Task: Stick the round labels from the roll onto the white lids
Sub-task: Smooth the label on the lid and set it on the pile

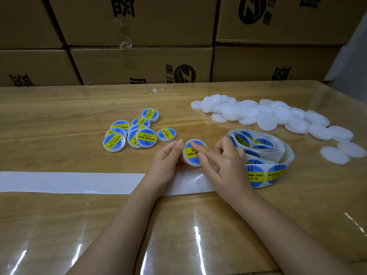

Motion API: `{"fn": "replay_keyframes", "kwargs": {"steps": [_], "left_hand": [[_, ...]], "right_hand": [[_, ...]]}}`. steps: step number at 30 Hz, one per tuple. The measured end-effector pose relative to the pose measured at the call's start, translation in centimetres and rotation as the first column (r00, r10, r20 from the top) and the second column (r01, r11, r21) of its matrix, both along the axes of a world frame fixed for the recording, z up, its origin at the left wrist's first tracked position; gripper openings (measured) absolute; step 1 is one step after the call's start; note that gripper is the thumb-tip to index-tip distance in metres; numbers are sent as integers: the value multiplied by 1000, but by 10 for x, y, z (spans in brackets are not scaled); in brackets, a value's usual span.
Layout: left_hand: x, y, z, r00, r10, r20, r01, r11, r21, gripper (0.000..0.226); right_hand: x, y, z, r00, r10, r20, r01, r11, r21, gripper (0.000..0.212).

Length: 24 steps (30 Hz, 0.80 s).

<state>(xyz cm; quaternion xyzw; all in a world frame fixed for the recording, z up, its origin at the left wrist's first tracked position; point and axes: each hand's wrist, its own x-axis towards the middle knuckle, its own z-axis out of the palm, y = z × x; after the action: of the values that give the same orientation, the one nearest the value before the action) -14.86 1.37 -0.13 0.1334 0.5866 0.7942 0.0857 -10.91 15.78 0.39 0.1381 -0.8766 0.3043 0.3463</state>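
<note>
My left hand (168,157) grips a white lid (191,153) by its edge, tilted toward me, with a blue and yellow round label on its top. The straight index finger of my right hand (220,163) presses across that label. The loose label roll (262,153) lies just right of my right hand, with two labels showing at its front. A pile of several bare white lids (266,116) stretches along the back right. Several labelled lids (135,132) lie in a cluster to the left of the held lid.
An empty white backing strip (69,182) runs from the left edge under both wrists to the roll. The wooden table (59,225) wears a glossy clear cover. Stacked cardboard boxes (139,64) form a wall along the table's far edge.
</note>
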Motion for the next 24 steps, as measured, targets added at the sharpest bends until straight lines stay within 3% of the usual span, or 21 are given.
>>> {"fn": "replay_keyframes", "kwargs": {"steps": [5, 9, 15, 18, 24], "left_hand": [[-2, -3, 0, 999, 44, -12, -44, 999, -16, 34], [1, -2, 1, 999, -4, -49, 0, 998, -64, 36], [4, -2, 1, 994, -58, -89, 46, 990, -132, 24], [4, -1, -1, 994, -79, -75, 71, 991, -111, 11], [3, -2, 0, 990, -78, -118, 58, 984, -171, 15]], "right_hand": [[-3, 3, -2, 993, -99, 58, 102, 994, -42, 36], [-5, 3, -4, 981, -32, 194, 69, 981, -183, 49], [-6, 4, -5, 988, -40, 151, 71, 975, -212, 17], [-6, 4, -6, 988, -52, 146, 82, 974, -210, 13], [-1, -2, -5, 982, 21, 189, 4, 991, -131, 47]]}}
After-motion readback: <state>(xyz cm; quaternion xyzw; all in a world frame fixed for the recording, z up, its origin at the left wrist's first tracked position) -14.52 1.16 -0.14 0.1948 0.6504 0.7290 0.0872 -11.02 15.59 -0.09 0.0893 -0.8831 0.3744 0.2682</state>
